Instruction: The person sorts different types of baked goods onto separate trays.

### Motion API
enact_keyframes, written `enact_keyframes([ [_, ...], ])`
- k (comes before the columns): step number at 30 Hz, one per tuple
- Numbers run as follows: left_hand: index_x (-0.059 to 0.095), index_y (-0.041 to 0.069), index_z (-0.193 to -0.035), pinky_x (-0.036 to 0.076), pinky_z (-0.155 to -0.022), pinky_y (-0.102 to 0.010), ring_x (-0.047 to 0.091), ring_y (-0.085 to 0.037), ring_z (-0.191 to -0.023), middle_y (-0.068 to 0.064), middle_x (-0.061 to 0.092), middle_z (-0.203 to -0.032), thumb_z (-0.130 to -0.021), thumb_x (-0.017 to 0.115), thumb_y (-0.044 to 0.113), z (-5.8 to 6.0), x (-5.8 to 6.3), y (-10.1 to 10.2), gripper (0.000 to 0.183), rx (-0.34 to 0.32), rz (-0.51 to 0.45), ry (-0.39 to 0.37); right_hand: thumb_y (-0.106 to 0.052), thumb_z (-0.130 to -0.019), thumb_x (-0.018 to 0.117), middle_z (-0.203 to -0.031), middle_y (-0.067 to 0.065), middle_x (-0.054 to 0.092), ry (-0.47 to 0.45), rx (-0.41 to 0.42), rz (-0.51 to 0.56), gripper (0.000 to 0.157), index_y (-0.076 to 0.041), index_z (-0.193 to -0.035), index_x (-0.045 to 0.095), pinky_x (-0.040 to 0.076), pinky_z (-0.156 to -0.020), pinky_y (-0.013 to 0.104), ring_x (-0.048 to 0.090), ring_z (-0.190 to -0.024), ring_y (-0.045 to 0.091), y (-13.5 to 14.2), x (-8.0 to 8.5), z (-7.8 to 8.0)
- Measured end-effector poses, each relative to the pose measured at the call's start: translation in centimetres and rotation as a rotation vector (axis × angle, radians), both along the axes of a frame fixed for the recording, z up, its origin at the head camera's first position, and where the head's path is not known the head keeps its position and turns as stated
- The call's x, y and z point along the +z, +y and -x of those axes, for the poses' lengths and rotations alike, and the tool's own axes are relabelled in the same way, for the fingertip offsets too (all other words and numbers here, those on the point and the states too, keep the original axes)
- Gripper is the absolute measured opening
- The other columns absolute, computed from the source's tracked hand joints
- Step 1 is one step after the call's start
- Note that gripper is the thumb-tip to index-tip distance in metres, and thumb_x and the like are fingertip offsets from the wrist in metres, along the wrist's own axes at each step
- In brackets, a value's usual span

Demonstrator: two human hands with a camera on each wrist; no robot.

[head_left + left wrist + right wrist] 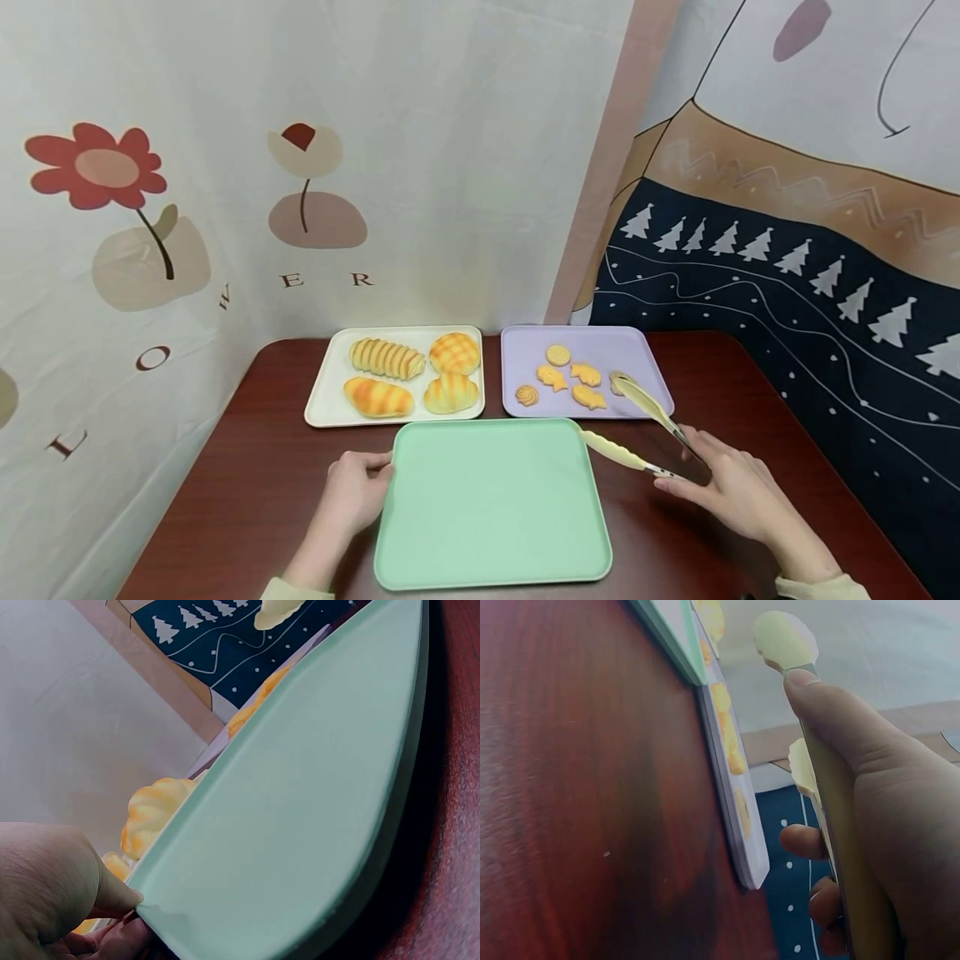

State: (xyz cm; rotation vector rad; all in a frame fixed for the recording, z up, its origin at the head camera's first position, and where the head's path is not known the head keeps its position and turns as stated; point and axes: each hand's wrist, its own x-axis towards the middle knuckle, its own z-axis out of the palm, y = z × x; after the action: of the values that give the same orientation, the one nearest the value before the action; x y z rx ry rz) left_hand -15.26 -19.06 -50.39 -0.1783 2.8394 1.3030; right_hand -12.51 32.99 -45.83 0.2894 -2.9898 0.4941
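Note:
My left hand [357,492] pinches the left edge of a green tray [491,500], thumb on its rim in the left wrist view. In my right hand [738,487] is a pair of tongs [617,452] with pale yellow tips and metal arms, spread apart. One tip hovers over the right part of a purple tray [592,342], by a round cookie that it partly covers. The other tip is beside the green tray's upper right corner. Nothing is between the tips. In the right wrist view my thumb lies along one arm of the tongs [829,795].
Behind the green tray, a white tray [322,408] holds several bread rolls, among them a ridged roll [386,358]. Fish-shaped crackers [588,397], a round biscuit [558,355] and a swirl cookie [527,395] lie on the purple tray. Printed curtains [450,167] hang behind the dark red table [247,467].

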Motion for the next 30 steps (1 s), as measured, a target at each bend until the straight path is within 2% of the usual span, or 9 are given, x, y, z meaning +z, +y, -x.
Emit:
enact_keyframes([
  [4,0.079,-0.001,-0.119,0.058,-0.086,-0.05,0.067,-0.036,-0.12,-0.017,0.077,-0.113,-0.098,0.07,0.009,0.0,0.0,0.0,0.025,-0.003,0.004,0.011,-0.069,-0.085,0.078,-0.106,-0.004,0.066,-0.026,-0.027,-0.003,0.09,-0.006,-0.146,0.059,0.055,-0.07,0.046,0.062,-0.085,0.019,0.3,-0.2,-0.8],
  [10,0.079,-0.001,-0.119,0.057,-0.087,-0.052,0.066,-0.037,-0.121,-0.017,0.077,-0.113,-0.098,0.07,0.008,0.1,-0.1,0.0,0.025,-0.002,0.005,0.012,-0.07,-0.086,0.076,-0.124,0.013,0.07,-0.063,-0.052,0.008,0.095,-0.002,-0.149,0.057,0.056,-0.081,0.063,0.068,-0.105,0.036,0.8,-0.8,-2.0],
  [20,0.079,-0.002,-0.119,0.058,-0.085,-0.05,0.067,-0.037,-0.119,-0.018,0.077,-0.113,-0.097,0.07,0.008,0.0,-0.3,0.0,0.025,0.005,0.004,0.019,-0.073,-0.086,0.073,-0.138,0.028,0.062,-0.087,-0.061,-0.01,0.099,0.003,-0.148,0.056,0.054,-0.084,0.069,0.065,-0.115,0.048,1.8,-1.7,-2.9],
  [26,0.079,-0.001,-0.119,0.057,-0.087,-0.052,0.067,-0.037,-0.119,-0.018,0.077,-0.112,-0.097,0.07,0.008,0.0,-0.2,0.0,0.025,0.001,0.008,0.022,-0.075,-0.085,0.072,-0.134,0.024,0.065,-0.098,-0.07,-0.016,0.1,0.002,-0.146,0.058,0.055,-0.081,0.066,0.068,-0.11,0.041,2.1,-2.4,-3.4],
  [30,0.079,-0.001,-0.119,0.057,-0.087,-0.052,0.067,-0.036,-0.119,-0.017,0.077,-0.112,-0.097,0.07,0.008,0.1,-0.2,0.0,0.025,-0.001,0.013,0.024,-0.075,-0.084,0.074,-0.118,0.011,0.071,-0.118,-0.073,-0.009,0.1,0.002,-0.145,0.059,0.056,-0.077,0.06,0.069,-0.1,0.029,2.2,-2.7,-3.7],
])
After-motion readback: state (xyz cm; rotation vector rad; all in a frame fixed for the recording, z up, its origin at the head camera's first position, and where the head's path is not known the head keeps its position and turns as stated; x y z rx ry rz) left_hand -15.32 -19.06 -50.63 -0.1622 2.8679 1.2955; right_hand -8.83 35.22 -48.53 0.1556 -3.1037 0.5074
